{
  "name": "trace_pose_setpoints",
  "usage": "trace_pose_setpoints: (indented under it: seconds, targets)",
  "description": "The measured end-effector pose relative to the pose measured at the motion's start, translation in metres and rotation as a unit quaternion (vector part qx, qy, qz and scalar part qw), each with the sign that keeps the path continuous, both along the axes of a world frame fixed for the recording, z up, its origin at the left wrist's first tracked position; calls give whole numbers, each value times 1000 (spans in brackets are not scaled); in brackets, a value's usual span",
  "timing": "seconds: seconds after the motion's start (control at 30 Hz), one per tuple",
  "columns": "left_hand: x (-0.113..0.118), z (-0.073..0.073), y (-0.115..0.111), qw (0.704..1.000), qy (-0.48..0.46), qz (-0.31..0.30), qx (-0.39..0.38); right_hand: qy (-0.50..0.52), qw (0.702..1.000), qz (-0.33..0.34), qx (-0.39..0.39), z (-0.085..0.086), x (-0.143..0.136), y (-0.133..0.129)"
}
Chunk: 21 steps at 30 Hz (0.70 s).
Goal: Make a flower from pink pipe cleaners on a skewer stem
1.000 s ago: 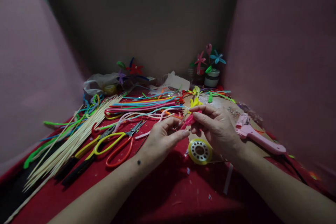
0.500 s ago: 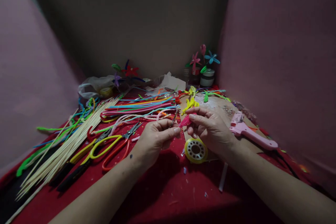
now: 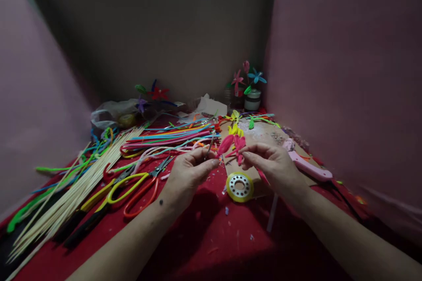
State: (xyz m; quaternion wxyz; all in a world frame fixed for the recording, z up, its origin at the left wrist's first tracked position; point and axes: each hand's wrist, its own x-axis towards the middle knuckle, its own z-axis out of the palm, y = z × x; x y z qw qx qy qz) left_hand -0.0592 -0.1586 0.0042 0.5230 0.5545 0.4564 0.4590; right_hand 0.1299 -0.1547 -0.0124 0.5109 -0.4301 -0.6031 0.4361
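Note:
Thumb and fingers of my left hand (image 3: 189, 175) are pinched on a thin dark stem that carries a pink petal (image 3: 226, 145) leaning right. Just right of it, my right hand (image 3: 273, 164) pinches a cluster of pink petals (image 3: 239, 147), with one more pink strip hanging below its fingers. The petal and the cluster are close together; whether they touch is unclear. A yellow tape roll (image 3: 239, 187) lies on the red cloth (image 3: 204, 237) below my hands. Yellow petals (image 3: 235, 131) rest on the cardboard (image 3: 227, 167) behind them.
Wooden sticks (image 3: 72, 189), scissors (image 3: 128, 184) and coloured pipe cleaners (image 3: 171, 134) spread across the left. A pink glue gun (image 3: 310, 167) lies at the right. Finished flowers (image 3: 257, 77) stand by a jar (image 3: 252, 100) at the back, near a plastic bag (image 3: 110, 114).
The view has shifted, so everything sits slightly further left. My right hand has turned, and a pink petal cluster now shows at its fingertips. My left hand keeps its pinch.

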Motion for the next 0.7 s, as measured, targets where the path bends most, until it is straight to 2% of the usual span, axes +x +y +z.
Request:
trace_pose_setpoints:
  seconds: [0.03, 0.07, 0.13, 0.17, 0.23, 0.3, 0.37, 0.53, 0.6, 0.7]
  targets:
    - [-1, 0, 0, 1000, -6, 2, 2, -74, 994, -61, 47, -2, 10, -3]
    - [-1, -1, 1, 1000, -13, 4, 2, -149, 975, -126, 107, -5, 22, -7]
    - [-3, -2, 4, 999, -32, 10, -3, -300, 898, -230, 224, -13, 47, -13]
    - [-4, -3, 5, 999, -42, 12, -7, -369, 857, -260, 248, -18, 59, -16]
    - [-5, -5, 9, 998, -58, 11, -13, -485, 799, -280, 219, -27, 80, -19]
    - [-6, -7, 13, 997, -69, 7, -20, -554, 765, -280, 171, -33, 92, -20]
    - [-7, -8, 15, 996, -80, 1, -31, -590, 750, -266, 141, -36, 97, -18]
    - [-9, -8, 17, 993, -106, -14, -40, -626, 732, -252, 96, -39, 102, -9]
    - [-10, -9, 18, 993, -112, -13, -38, -619, 739, -252, 91, -42, 107, -7]
    - [-11, -11, 21, 990, -131, -2, -42, -568, 772, -253, 129, -45, 112, -10]
